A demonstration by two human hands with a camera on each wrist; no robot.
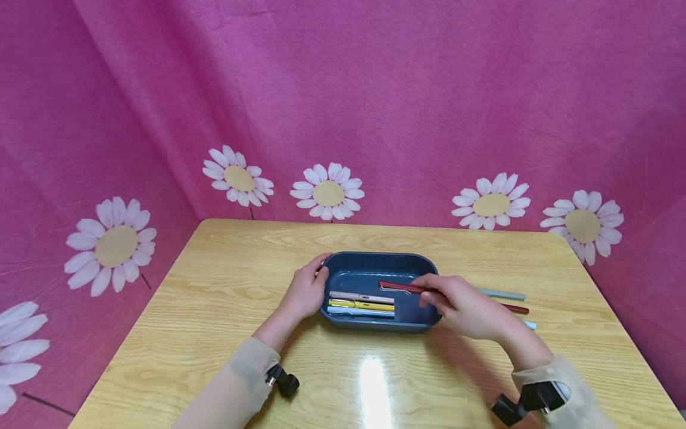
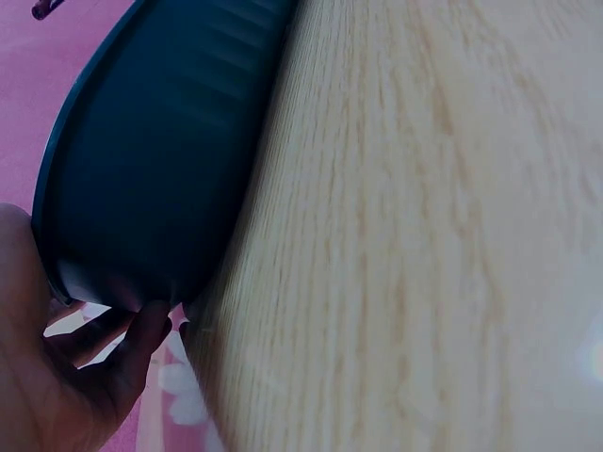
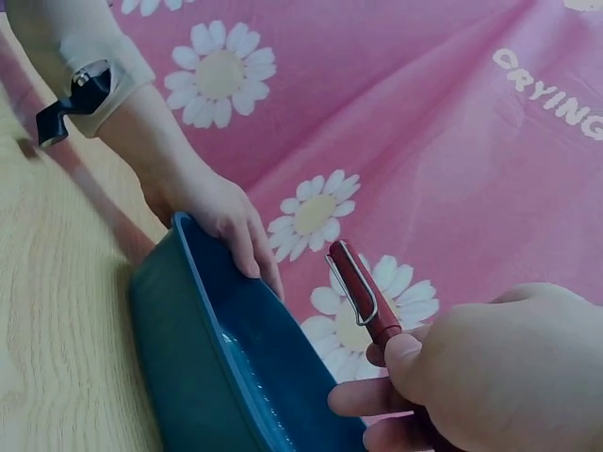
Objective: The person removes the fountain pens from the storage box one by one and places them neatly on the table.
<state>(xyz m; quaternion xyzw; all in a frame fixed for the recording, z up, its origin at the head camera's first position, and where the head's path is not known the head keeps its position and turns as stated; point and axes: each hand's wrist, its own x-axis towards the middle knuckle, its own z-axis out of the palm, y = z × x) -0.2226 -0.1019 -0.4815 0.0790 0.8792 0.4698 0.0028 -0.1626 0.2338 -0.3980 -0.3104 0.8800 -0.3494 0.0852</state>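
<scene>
Pink cloth (image 1: 134, 89) with printed daisies is hanging at the far left and running on behind the table (image 1: 236, 268), whose wood-grain top is bearing everything else. A pale sleeve is covering the left forearm, and a black wrist device (image 1: 289, 385) is sitting at its cuff. The left hand (image 1: 306, 292) is clamping the left end of the dark blue tray (image 1: 351, 268), digits curling about the rim and end wall. The tray is standing upright on the table.

Inside, toward the left and near side, three pens are lying side by side, roughly parallel: a pale greyish pen (image 1: 354, 296) farthest, a yellow pen (image 1: 364, 305) in the middle, a light blue pen (image 1: 361, 313) nearest. Right of these, a red pen (image 1: 393, 286) is hanging over the tray, its clip end pointing left.

The right hand (image 1: 463, 304) is pinching this red pen between thumb and fingers, above the tray's right half. Beyond it, three more pens are lying on the table, partly hidden by hand and wrist: grey-green (image 1: 506, 294), dark red (image 1: 517, 308) and pale blue (image 1: 530, 325).
</scene>
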